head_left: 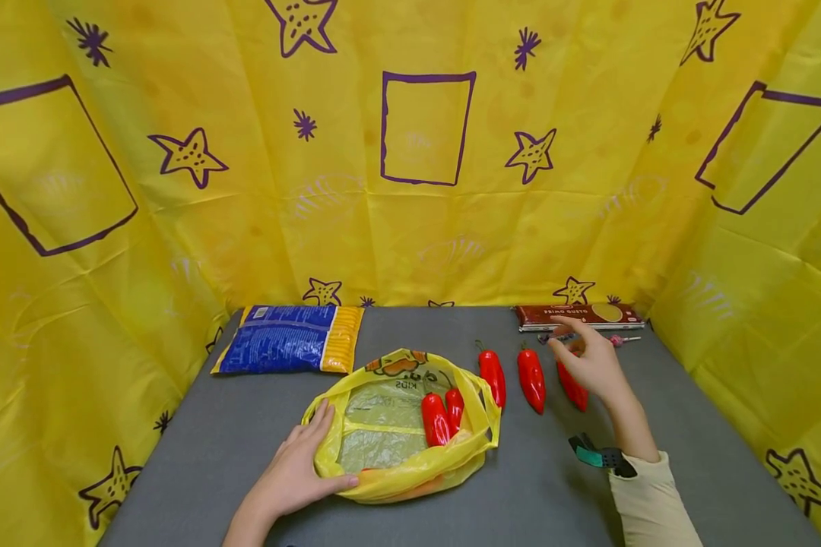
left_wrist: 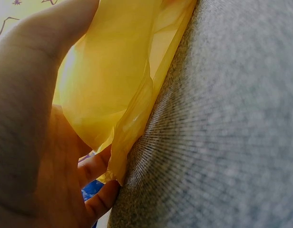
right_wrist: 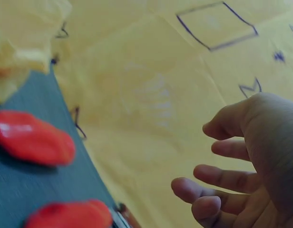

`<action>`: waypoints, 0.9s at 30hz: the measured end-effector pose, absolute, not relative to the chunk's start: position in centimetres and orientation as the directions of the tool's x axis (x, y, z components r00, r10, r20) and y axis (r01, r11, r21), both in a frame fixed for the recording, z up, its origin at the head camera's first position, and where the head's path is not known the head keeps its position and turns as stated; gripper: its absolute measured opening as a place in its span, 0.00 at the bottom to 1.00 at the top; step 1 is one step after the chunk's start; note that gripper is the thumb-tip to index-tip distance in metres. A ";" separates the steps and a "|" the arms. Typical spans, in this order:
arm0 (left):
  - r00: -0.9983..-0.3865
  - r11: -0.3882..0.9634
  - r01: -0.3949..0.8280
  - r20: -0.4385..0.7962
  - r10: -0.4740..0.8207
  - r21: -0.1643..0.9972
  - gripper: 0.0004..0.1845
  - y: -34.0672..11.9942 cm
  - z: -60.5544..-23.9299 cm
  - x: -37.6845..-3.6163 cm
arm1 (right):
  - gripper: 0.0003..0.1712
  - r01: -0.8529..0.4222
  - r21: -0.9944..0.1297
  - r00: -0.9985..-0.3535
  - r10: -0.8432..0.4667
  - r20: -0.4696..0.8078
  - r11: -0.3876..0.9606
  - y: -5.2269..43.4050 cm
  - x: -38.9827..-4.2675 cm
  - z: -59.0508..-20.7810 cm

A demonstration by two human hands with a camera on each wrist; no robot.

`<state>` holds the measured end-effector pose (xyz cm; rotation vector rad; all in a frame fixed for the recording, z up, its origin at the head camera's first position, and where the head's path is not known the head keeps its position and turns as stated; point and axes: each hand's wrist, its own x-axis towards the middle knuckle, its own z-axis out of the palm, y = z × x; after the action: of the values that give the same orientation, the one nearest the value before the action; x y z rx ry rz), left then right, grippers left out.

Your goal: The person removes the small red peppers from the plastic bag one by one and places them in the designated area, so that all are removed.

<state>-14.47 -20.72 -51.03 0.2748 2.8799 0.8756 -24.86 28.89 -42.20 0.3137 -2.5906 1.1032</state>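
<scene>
A yellow plastic bag (head_left: 445,471) lies with its mouth spread, and two red peppers (head_left: 435,420) show inside at its right. My left hand (head_left: 297,463) holds the bag's left side, thumb along the front rim; in the left wrist view its fingers (left_wrist: 101,202) curl at the yellow plastic. To the right of the bag, more red peppers lie in a row: one beside the rim (head_left: 492,377), a middle one (head_left: 531,380) and a right one (head_left: 572,387). Over that right pepper hovers my right hand (head_left: 591,365), partly covering it. Its fingers are loosely bent and apart, holding nothing.
At the back left lies a blue and yellow packet (head_left: 280,339). A brown biscuit packet (head_left: 578,315) rests along the table's back right edge, with a wrapped lollipop (head_left: 619,339) in front. Yellow patterned cloth (head_left: 427,243) surrounds the grey table (head_left: 198,448).
</scene>
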 end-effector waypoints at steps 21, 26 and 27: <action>-0.974 0.819 0.161 -0.046 0.223 0.551 0.72 -20.8 -51.0 -14.3 | 0.24 -0.405 -0.782 -0.914 -0.215 0.343 0.474 17.9 -24.7 -41.4; -0.974 0.815 0.158 -0.045 0.220 0.557 0.72 -20.7 -50.9 -14.4 | 0.22 -0.392 -0.809 -0.920 -0.213 0.330 0.438 15.5 -25.0 -40.9; -0.975 0.815 0.155 -0.047 0.218 0.558 0.72 -20.7 -50.9 -14.3 | 0.22 -0.398 -0.803 -0.917 -0.221 0.333 0.443 15.1 -25.1 -40.8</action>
<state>-14.35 -20.74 -50.91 0.2974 2.8888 0.8732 -25.09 15.07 -40.78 0.5447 -2.5120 1.4713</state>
